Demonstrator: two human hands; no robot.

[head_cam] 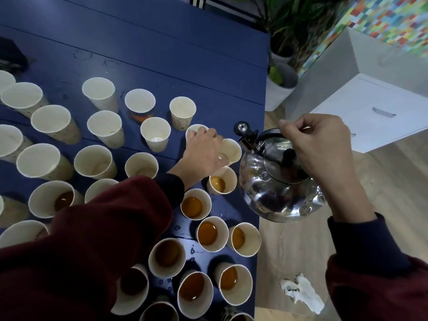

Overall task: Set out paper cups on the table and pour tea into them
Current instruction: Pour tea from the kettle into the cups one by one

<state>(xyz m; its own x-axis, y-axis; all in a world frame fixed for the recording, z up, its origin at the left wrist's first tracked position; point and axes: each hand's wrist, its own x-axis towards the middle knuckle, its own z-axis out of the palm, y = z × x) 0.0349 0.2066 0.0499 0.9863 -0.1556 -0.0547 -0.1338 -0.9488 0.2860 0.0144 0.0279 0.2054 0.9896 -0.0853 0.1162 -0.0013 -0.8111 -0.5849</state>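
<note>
Several paper cups stand on the dark blue table [162,54]. The near ones, like one cup with tea [193,206], hold amber tea; the far ones, like one empty cup [99,92], hold none. My left hand [203,151] reaches over the cups and grips the rim of a cup [193,130] near the table's right edge; another cup [231,150] stands right beside it. My right hand [317,144] grips the black handle of a shiny steel kettle [278,188], held in the air just off the table's right edge, its spout [242,130] pointing at the cups.
A crumpled tissue [301,293] lies on the wooden floor to the right. A white box [370,112] and potted plants [281,86] stand beyond the table's far right corner. A dark object [11,56] rests at the table's far left. Droplets wet the table among the filled cups.
</note>
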